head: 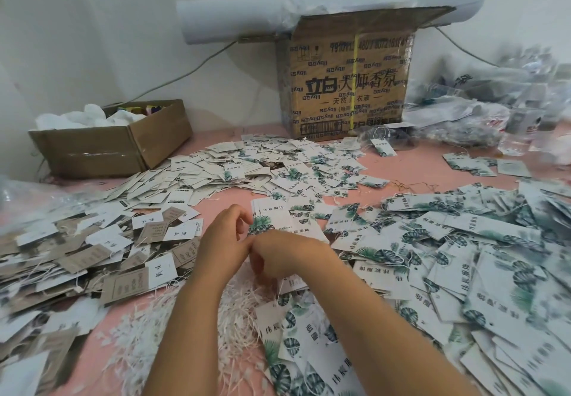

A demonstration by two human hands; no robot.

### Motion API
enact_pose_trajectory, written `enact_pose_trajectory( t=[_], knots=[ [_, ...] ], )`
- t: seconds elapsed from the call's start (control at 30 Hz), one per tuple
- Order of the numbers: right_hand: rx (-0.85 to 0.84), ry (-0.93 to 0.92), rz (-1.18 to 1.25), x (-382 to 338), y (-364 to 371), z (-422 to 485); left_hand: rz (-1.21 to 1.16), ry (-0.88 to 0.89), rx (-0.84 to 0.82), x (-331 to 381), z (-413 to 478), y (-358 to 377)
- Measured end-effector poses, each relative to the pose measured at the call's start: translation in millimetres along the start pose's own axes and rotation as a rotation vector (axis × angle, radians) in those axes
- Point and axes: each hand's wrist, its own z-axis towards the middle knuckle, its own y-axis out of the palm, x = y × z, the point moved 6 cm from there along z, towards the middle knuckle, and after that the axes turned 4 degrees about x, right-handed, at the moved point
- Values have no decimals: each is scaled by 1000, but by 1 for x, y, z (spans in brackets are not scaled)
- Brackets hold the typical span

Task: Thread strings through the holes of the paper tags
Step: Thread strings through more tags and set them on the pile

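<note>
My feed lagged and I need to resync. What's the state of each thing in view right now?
left hand: fingers curled, pinching a leaf tag
right hand: curled against the left, contents hidden
loose strings: heaped, unthreaded
small box: open, filled with white material
large box: upright, flaps open
right tag pile: several show strings

The leaf-printed tags (374,242) are showing as smooth matt white card, while the brown tags (123,284) are looking like rougher, unbleached kraft paper. The strings (238,309) are lying as a fuzzy white fibre tangle. The tall carton (346,86) and the low box (160,136) are presenting dull corrugated cardboard, the latter's tape (92,155) gleaming. The plastic bags (463,111) are glinting, clear and crinkled, and the pink table cover (417,161) is appearing matt.
</note>
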Motion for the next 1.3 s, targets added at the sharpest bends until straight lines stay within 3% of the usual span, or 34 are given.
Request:
enact_pose_trajectory(
  t=[0.2, 0.37, 0.67, 0.8, 0.97, 1.1, 1.3],
  knots=[
    [141, -50, 100, 3, -23, -4, -119, 59, 35, 11, -1, -7],
    [364, 0, 320, 19, -46, -7, -167, 71, -6, 16, -1, -8],
    [522, 162, 488, 53, -66, -21, -186, 44, -28, 12, 0, -7],
    [634, 236, 780, 65, -72, -28, -161, 49, -27, 11, 0, -7],
    [721, 192, 1232, 74, -79, -35, -175, 35, -21, 9, 1, -6],
    [748, 202, 1258, 76, -78, -37, -196, 31, -20, 8, 1, -5],
    [982, 206, 1176, 92, -88, -45, -199, 12, -37, 6, 0, -2]
  ],
)
